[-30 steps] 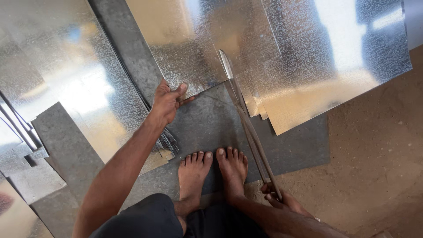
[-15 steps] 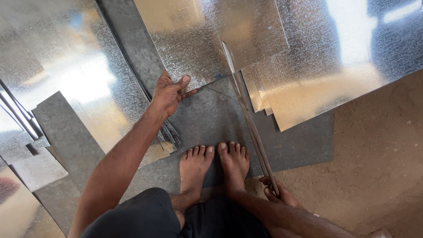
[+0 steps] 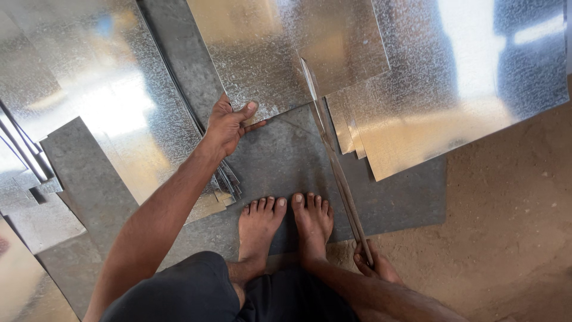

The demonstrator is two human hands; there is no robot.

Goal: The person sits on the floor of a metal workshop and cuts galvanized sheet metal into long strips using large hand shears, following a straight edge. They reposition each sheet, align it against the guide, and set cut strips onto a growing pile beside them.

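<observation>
The left hand [image 3: 229, 125] grips the near edge of a shiny galvanised metal sheet [image 3: 286, 53], thumb on top and fingers curled under its corner. The right hand [image 3: 372, 268] is closed around the near end of long-handled shears [image 3: 333, 161], whose blades reach away from it into the sheet's edge, just right of the left hand. Beneath both lies a dull grey sheet [image 3: 280, 161] on the floor, with two bare feet [image 3: 286, 217] planted on it between the hands. More shiny sheets [image 3: 453, 89] overlap beyond the right hand.
</observation>
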